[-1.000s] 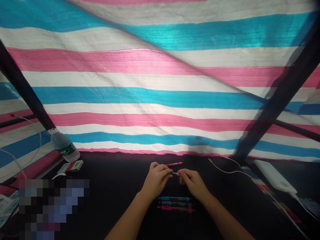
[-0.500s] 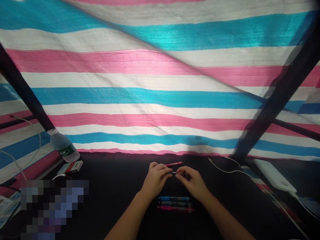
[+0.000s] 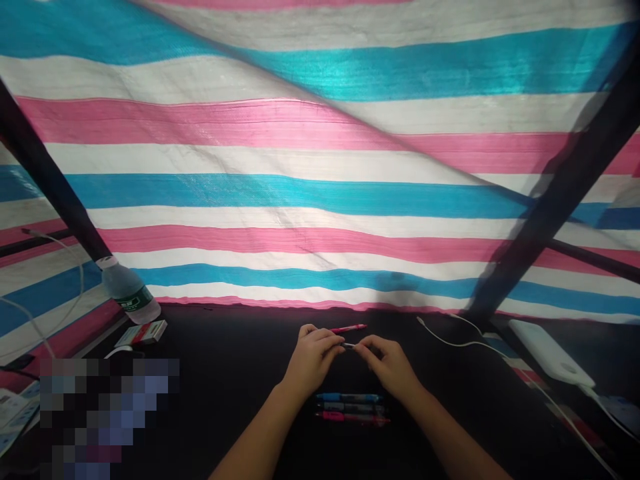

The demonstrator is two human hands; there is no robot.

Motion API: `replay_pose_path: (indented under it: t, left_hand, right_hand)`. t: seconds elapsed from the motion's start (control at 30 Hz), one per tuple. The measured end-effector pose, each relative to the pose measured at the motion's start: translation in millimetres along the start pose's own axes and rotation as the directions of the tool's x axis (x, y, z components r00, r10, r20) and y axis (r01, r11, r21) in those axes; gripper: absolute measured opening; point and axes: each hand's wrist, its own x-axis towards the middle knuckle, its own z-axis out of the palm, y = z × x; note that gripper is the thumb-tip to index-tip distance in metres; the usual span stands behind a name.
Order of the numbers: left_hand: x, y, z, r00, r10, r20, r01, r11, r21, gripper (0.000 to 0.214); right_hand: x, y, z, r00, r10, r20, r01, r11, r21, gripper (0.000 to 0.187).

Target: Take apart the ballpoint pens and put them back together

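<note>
Behind, striped sheeting (image 3: pixel 260 193) hangs; above black tabletop (image 3: pixel 225 380), both hands (image 3: pixel 313 353) (image 3: pixel 386 363) pinch a slim rod (image 3: pixel 349 346).

The slim object (image 3: pixel 349 346) between the left hand (image 3: pixel 313 350) and the right hand (image 3: pixel 384 357) is largely covered by the fingers, its exposed section too small to identify, while one end of the red pen (image 3: pixel 353 328) disappears behind the left hand. Both forearms (image 3: pixel 257 427) are cut off by the lower edge; a pixelated block (image 3: pixel 107 413) (lower left) conceals whatever lies beneath it, and the lettering on the bottle's label (image 3: pixel 134 302) is too small to read
</note>
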Motion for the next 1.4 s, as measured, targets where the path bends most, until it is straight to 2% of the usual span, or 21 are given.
replay_pose_path:
  t: [0.1, 0.2, 0.4, 0.5, 0.57, 0.73, 0.83, 0.97, 1.1, 1.17, 1.23, 1.33, 1.4]
  left_hand:
    - [0.6, -1.9, 0.6, 0.999, -0.03, -0.014, 0.03, 0.999, -0.017, 0.014]
    - [0.7, -3.0, 1.4, 0.999, -0.037, -0.016, 0.036, 0.999, -0.033, 0.013]
    - [-0.4, -2.0, 1.7, 0.994, 0.104, -0.027, -0.103, 0.995, 0.018, 0.014]
    - [-1.3, -2.9, 2.3, 0.991, 0.128, -0.033, -0.126, 0.991, 0.038, 0.015]
    - [-1.6, -3.9, 3.0, 0.993, 0.117, -0.031, -0.116, 0.993, 0.036, 0.015]
    - [-0.8, -4.7, 3.1, 0.998, 0.052, -0.023, -0.051, 0.998, 0.027, 0.015]
    - [-0.7, -4.2, 2.2, 0.998, 0.064, -0.018, -0.064, 0.997, 0.032, 0.016]
    - [-1.0, -3.8, 1.5, 0.992, 0.127, -0.026, -0.125, 0.99, 0.057, 0.016]
    - [-1.9, -3.2, 1.2, 0.989, 0.137, -0.047, -0.134, 0.989, 0.057, 0.017]
    - [-2.6, -3.8, 0.9, 0.99, 0.134, -0.046, -0.132, 0.99, 0.053, 0.021]
    - [-3.3, -5.8, 0.6, 0.992, 0.123, -0.035, -0.121, 0.991, 0.053, 0.036]
    - [-4.4, -11.2, 1.1, 0.998, 0.061, -0.019, -0.06, 0.996, 0.065, 0.058]
    - [-5.1, -15.0, 2.3, 1.0, 0.011, -0.01, -0.011, 0.997, 0.08, 0.054]
  right_hand:
    - [-0.1, 2.3, 0.8, 0.997, -0.04, -0.059, 0.042, 0.999, 0.022, 0.027]
    - [0.0, 2.7, 1.0, 0.999, 0.0, -0.039, 0.003, 0.996, 0.086, 0.028]
    - [1.2, -0.8, 2.6, 0.989, 0.145, 0.022, -0.146, 0.978, 0.147, 0.051]
    - [2.7, 0.4, 3.1, 0.984, 0.175, 0.041, -0.179, 0.974, 0.141, 0.055]
    - [3.5, 2.1, 3.2, 0.986, 0.161, 0.033, -0.164, 0.976, 0.143, 0.054]
    - [3.7, 7.2, 4.4, 0.997, 0.015, -0.074, -0.003, 0.987, 0.159, 0.034]
    - [4.2, 8.7, 4.7, 0.996, 0.062, -0.056, -0.051, 0.981, 0.186, 0.033]
    - [5.5, 8.2, 6.2, 0.988, 0.156, -0.009, -0.145, 0.939, 0.313, 0.037]
    - [5.4, 6.2, 15.2, 0.978, 0.205, -0.031, -0.159, 0.838, 0.522, 0.037]
    - [6.4, 4.3, 19.8, 0.974, 0.212, -0.082, -0.104, 0.735, 0.671, 0.04]
    - [8.8, 1.7, 20.1, 0.968, 0.226, -0.104, -0.059, 0.613, 0.788, 0.042]
    - [13.2, -1.9, 9.7, 0.974, 0.217, -0.067, -0.055, 0.51, 0.858, 0.037]
    - [14.6, -3.3, -1.6, 0.978, 0.196, -0.068, -0.028, 0.448, 0.894, 0.033]
